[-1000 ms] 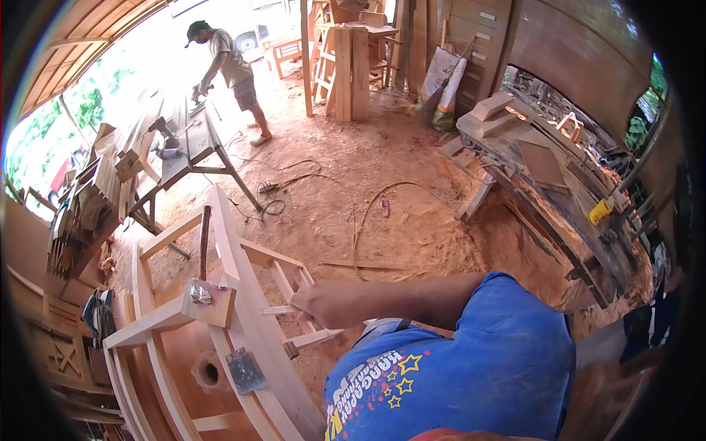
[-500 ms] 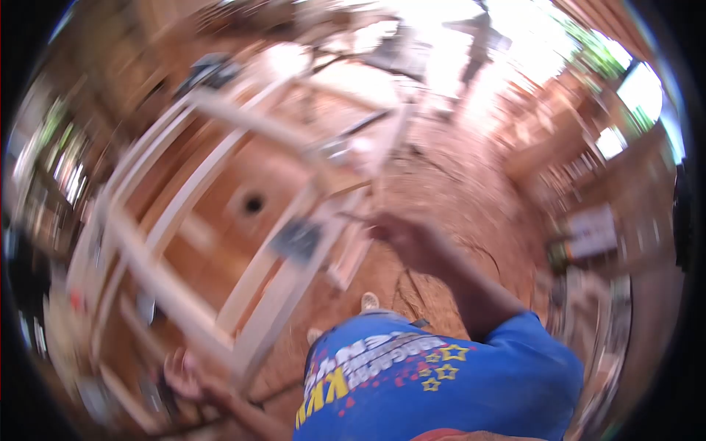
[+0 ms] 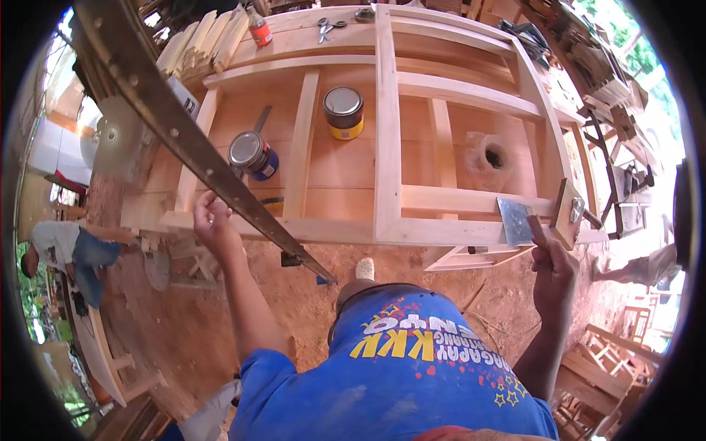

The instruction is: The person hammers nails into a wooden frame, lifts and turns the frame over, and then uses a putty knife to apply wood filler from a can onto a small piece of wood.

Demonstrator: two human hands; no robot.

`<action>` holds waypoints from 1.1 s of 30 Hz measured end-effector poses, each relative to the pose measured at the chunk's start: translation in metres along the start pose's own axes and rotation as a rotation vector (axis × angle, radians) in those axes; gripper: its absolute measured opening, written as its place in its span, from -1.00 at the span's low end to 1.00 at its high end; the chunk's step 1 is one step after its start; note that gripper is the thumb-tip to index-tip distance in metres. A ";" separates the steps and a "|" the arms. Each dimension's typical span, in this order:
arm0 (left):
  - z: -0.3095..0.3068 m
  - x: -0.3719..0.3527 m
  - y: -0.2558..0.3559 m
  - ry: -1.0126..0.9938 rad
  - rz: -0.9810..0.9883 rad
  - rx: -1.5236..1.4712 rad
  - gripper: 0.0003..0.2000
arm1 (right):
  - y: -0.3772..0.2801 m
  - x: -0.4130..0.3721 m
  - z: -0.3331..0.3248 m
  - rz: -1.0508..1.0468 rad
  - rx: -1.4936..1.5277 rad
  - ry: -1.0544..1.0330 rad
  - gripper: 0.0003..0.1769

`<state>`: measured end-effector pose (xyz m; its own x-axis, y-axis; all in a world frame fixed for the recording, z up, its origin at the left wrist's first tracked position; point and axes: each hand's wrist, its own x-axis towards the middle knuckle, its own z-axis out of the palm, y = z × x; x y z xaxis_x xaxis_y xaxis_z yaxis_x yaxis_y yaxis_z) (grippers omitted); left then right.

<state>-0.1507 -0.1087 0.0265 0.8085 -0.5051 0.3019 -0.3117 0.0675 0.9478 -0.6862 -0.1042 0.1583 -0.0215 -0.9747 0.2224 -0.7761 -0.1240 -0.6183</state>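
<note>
Here the left hand (image 3: 212, 220) clasps the near rail of the frame (image 3: 387, 147); the right hand (image 3: 553, 270), farther along that rail, touches a grey sheet (image 3: 513, 220), though I cannot tell its grip.

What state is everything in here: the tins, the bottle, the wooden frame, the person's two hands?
Yellow tin: upright, lid on.
Blue tin: upright, lid on.
Bottle: upright, capped.
Wooden frame: lying flat.
Left hand: grip shut on the metal bar.
Right hand: one finger at the grey sheet; grip unclear.
</note>
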 end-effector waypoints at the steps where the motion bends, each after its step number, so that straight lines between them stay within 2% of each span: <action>1: 0.004 0.020 -0.023 -0.103 0.123 0.171 -0.76 | -0.004 0.000 0.002 -0.005 -0.001 -0.009 -0.83; 2: 0.012 0.039 -0.047 -0.213 0.248 0.340 -0.72 | -0.009 -0.003 0.003 0.000 -0.008 -0.017 -0.82; 3: 0.030 0.057 -0.074 -0.228 0.296 0.200 -0.52 | -0.013 -0.008 0.001 0.016 -0.020 -0.024 -0.82; 5: 0.063 0.089 -0.063 -0.346 0.468 0.721 -0.31 | -0.017 -0.013 -0.004 0.045 -0.060 -0.040 -0.83; 6: 0.075 0.110 -0.090 -0.389 0.536 0.788 -0.15 | -0.016 -0.018 -0.006 0.037 -0.084 -0.026 -0.83; 8: 0.099 0.140 -0.121 -0.569 0.388 0.770 0.05 | -0.015 -0.030 -0.011 0.033 -0.116 0.016 -0.83; 9: 0.106 0.150 -0.129 -0.647 0.273 0.892 0.10 | -0.015 -0.036 -0.014 0.033 -0.122 0.033 -0.82; 10: 0.113 0.151 -0.114 -0.704 0.153 0.961 0.12 | -0.014 -0.043 -0.017 0.028 -0.127 0.042 -0.81; 11: 0.115 0.152 -0.113 -0.706 0.139 0.974 0.11 | -0.010 -0.048 -0.019 0.051 -0.129 0.065 -0.82; 12: 0.115 0.141 -0.093 -0.658 0.126 0.961 0.05 | -0.007 -0.055 -0.020 0.070 -0.127 0.082 -0.83; 15: 0.103 0.131 -0.083 -0.519 0.171 0.794 -0.10 | 0.006 -0.068 -0.025 0.082 -0.158 0.104 -0.86; 17: 0.081 0.138 -0.101 -0.395 0.253 0.611 -0.16 | 0.015 -0.069 -0.028 0.077 -0.160 0.127 -0.87; 18: 0.072 0.118 -0.062 -0.364 0.210 0.555 -0.14 | 0.020 -0.068 -0.030 0.075 -0.151 0.141 -0.88; 19: 0.055 0.134 -0.096 -0.170 0.355 0.559 -0.13 | 0.023 -0.066 -0.034 0.068 -0.143 0.152 -0.89; 21: 0.024 0.093 -0.028 -0.102 0.284 0.647 -0.10 | 0.028 -0.057 -0.042 0.011 -0.101 0.157 -0.89; 26: -0.071 0.017 0.052 0.226 0.198 0.917 -0.09 | 0.060 -0.043 -0.053 -0.128 -0.068 0.153 -0.86; 29: -0.130 -0.031 0.084 0.310 0.278 0.816 -0.07 | 0.073 -0.044 -0.073 -0.103 -0.063 0.129 -0.87; 33: -0.143 -0.120 0.160 0.236 0.312 0.492 -0.08 | 0.096 -0.052 -0.096 -0.094 -0.020 0.073 -0.86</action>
<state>-0.2262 0.0857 0.1570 0.7132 -0.3179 0.6247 -0.6987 -0.2512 0.6699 -0.8200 -0.0479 0.1594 0.0069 -0.9426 0.3338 -0.7890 -0.2101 -0.5773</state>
